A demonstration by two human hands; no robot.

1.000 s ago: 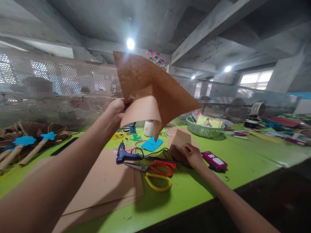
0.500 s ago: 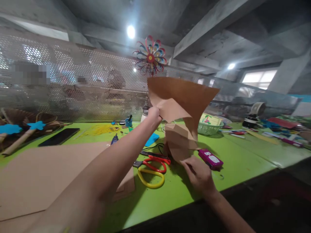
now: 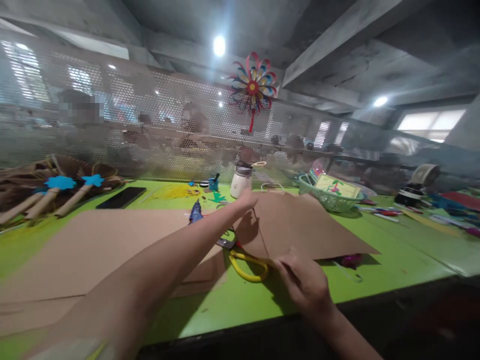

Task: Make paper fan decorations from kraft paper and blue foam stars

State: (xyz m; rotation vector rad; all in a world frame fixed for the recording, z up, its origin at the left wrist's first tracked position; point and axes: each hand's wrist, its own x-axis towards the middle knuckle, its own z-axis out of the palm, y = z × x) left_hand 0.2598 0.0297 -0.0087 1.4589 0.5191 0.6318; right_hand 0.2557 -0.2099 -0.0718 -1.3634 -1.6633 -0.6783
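A large sheet of brown kraft paper (image 3: 300,225) spreads out low over the green table in front of me, with a crease or fold near its left side. At its far left edge my left hand (image 3: 249,202) is closed on the paper, the fingertips mostly hidden. My right hand (image 3: 305,280) pinches the near edge between thumb and fingers. Partly under the paper lie scissors with a yellow handle (image 3: 249,270). A purple object (image 3: 351,260) peeks out below the right part of the sheet.
Stacked brown paper (image 3: 93,245) covers the table's left. Behind it are a black phone (image 3: 122,198), rolled-paper sticks with blue flowers (image 3: 60,182) and a blue glue gun (image 3: 195,212). A bottle (image 3: 241,180) and a green basket (image 3: 332,197) stand beyond the sheet. People sit behind a perforated screen (image 3: 168,150).
The raised, curled paper has come down and flattened out to the right, now covering the red scissor handle and most of the purple object. Both hands still grip it. The view has turned slightly left.
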